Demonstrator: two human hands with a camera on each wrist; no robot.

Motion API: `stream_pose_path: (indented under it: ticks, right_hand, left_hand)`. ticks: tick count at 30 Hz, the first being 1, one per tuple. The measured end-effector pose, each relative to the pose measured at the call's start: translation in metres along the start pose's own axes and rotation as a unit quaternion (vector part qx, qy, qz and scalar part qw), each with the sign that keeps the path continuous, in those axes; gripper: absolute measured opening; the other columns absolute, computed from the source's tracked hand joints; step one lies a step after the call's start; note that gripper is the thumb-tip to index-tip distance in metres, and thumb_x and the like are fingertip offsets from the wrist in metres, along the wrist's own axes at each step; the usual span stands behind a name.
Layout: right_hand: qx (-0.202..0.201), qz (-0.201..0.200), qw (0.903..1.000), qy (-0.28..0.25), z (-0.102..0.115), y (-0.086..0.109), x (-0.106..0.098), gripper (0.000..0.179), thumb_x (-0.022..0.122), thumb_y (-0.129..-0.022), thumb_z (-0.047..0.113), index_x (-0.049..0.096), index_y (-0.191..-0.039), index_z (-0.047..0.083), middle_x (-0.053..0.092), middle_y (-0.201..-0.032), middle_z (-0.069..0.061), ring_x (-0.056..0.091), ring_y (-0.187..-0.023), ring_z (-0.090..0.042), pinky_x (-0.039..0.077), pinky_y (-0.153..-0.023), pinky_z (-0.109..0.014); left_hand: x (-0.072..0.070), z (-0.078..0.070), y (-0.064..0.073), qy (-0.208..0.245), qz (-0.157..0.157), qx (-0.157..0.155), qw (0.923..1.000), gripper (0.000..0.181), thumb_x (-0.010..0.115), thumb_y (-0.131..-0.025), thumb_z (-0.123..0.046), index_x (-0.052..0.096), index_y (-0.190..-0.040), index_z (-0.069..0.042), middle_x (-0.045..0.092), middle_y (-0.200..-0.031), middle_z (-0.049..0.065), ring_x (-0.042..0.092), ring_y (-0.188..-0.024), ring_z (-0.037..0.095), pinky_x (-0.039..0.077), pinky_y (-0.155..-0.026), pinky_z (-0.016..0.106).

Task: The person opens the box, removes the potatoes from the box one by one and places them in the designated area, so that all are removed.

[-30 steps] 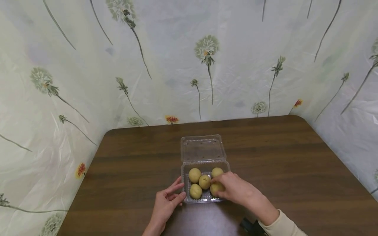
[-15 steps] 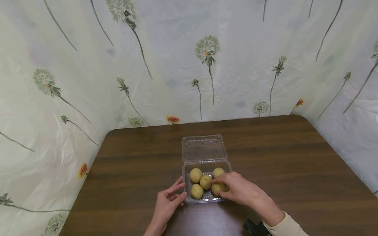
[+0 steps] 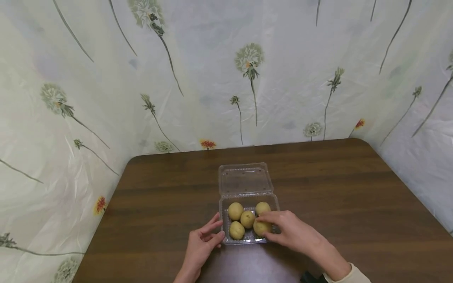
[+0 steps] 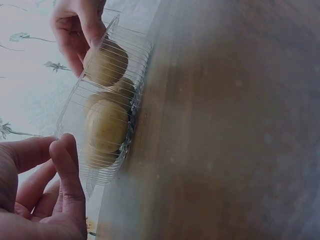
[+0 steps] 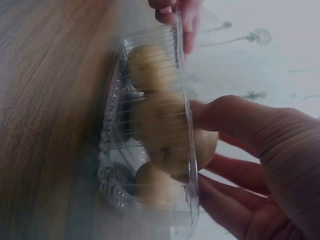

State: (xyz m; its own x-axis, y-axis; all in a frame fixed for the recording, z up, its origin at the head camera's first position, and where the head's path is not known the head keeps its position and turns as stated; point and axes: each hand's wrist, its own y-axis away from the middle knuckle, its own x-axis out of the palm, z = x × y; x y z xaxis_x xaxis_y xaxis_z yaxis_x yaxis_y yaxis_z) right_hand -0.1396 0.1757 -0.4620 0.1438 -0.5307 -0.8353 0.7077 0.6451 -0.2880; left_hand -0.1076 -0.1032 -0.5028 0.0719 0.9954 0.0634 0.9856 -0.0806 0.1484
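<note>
A clear plastic clamshell box [image 3: 247, 241] lies on the table with its lid [image 3: 245, 181] folded back. Several round, yellow-green fruits sit in it. My left hand [image 3: 199, 243] holds the box's left rim, thumb and forefinger meeting at the edge in the left wrist view. Over the box's right side, my right hand [image 3: 295, 232] has thumb and fingers around the front right fruit [image 3: 261, 227]. Another fruit [image 3: 262, 208] lies just behind it, partly covered by the fingers. The middle fruit [image 3: 247, 219] shows a brown spot on top.
The brown wooden table [image 3: 170, 188] has rounded far corners. A pale curtain [image 3: 198, 70] printed with dandelions hangs behind it and along both sides. A dark object [image 3: 311, 277] shows beneath the right sleeve [image 3: 348, 275].
My right hand has shifted slightly right and its fingers have spread a little, so more of the front right fruit shows. The left hand keeps its place on the box.
</note>
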Motion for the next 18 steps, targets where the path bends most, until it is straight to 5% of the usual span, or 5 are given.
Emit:
stream_pose_path:
  ticks: [9,18]
  right_hand:
    - [-0.024,-0.075,0.9932,-0.086,-0.01,0.009,0.007,0.037,0.081,-0.079,0.005,0.07,-0.114,0.007,0.07,-0.112,-0.003,0.066,-0.1,-0.017,0.056,-0.08,-0.029]
    - [0.02,-0.106,0.9741,-0.199,-0.015,0.02,0.01,0.035,0.079,-0.083,0.012,0.07,-0.117,0.008,0.07,-0.116,-0.009,0.067,-0.1,-0.021,0.056,-0.079,-0.035]
  left_hand:
    - [-0.001,0.002,0.0,0.0,-0.006,0.001,1.0,0.038,0.076,-0.084,-0.005,0.067,-0.12,0.003,0.052,-0.142,0.007,0.065,-0.071,0.012,0.054,-0.063,0.024]
    - [-0.002,0.002,0.0,0.007,-0.002,0.008,0.9999,0.039,0.077,-0.084,-0.005,0.066,-0.12,0.005,0.052,-0.142,0.007,0.065,-0.072,0.011,0.054,-0.064,0.024]
